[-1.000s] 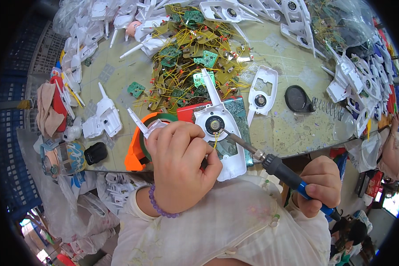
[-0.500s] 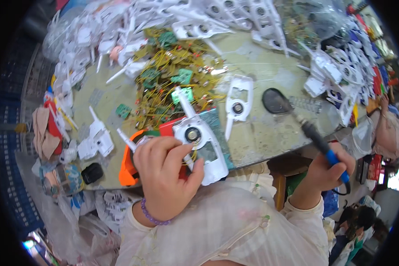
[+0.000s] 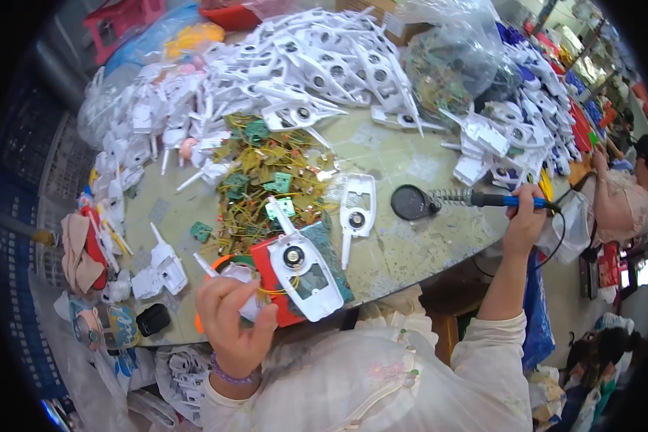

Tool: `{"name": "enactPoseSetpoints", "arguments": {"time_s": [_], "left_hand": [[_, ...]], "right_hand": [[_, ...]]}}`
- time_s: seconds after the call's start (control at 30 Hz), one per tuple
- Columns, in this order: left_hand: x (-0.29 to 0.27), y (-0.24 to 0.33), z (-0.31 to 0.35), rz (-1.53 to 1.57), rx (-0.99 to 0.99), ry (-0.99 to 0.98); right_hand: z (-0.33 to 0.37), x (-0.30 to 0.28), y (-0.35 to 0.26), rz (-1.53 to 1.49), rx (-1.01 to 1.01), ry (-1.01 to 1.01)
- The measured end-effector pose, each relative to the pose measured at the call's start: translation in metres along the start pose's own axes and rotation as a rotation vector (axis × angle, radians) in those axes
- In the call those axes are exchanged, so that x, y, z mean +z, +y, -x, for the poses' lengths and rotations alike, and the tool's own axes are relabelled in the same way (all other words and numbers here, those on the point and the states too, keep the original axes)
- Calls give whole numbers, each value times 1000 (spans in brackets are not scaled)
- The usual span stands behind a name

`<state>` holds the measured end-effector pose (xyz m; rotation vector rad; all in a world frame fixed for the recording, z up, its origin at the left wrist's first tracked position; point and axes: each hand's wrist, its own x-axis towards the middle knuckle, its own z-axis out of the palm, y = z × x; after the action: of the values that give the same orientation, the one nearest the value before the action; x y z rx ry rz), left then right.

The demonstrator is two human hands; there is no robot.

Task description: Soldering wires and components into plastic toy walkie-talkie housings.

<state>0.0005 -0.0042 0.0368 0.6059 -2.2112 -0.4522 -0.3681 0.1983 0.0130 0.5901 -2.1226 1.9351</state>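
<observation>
My right hand [image 3: 523, 214] is closed round the blue and black handle of a soldering iron [image 3: 491, 201]. The iron's front end sits in a coiled spring holder [image 3: 450, 196] with a round black base [image 3: 409, 204]. On a red block [image 3: 265, 273] lies a white plastic housing [image 3: 322, 304], a round black speaker in it and thin yellow wires at its side. Left of it is my left hand [image 3: 230, 324], fingers bent and thumb apart, seemingly holding nothing. Partly hidden behind these fingers are another white plastic piece [image 3: 250, 306] and an orange ring [image 3: 200, 324].
Beyond the block spreads a heap of green circuit boards with yellow wires [image 3: 259, 209]. A large pile of white housings [image 3: 324, 57] covers the back. One more housing [image 3: 347, 216] lies between block and iron stand. A black case [image 3: 153, 319] is at the left edge.
My left hand has come off the white housing and moved left and down. My right hand has swung the soldering iron level, into the spring holder. The view has tilted up.
</observation>
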Motion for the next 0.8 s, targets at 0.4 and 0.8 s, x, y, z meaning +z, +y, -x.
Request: {"name": "enactPoseSetpoints", "arguments": {"time_s": [0.4,0.8], "left_hand": [[-19,-31,23,-95,-149,121],[-1,-69,2,10,52,-301]], "right_hand": [[154,60,-4,-160,-2,-469],[172,109,-78,198,-644,-788]]}}
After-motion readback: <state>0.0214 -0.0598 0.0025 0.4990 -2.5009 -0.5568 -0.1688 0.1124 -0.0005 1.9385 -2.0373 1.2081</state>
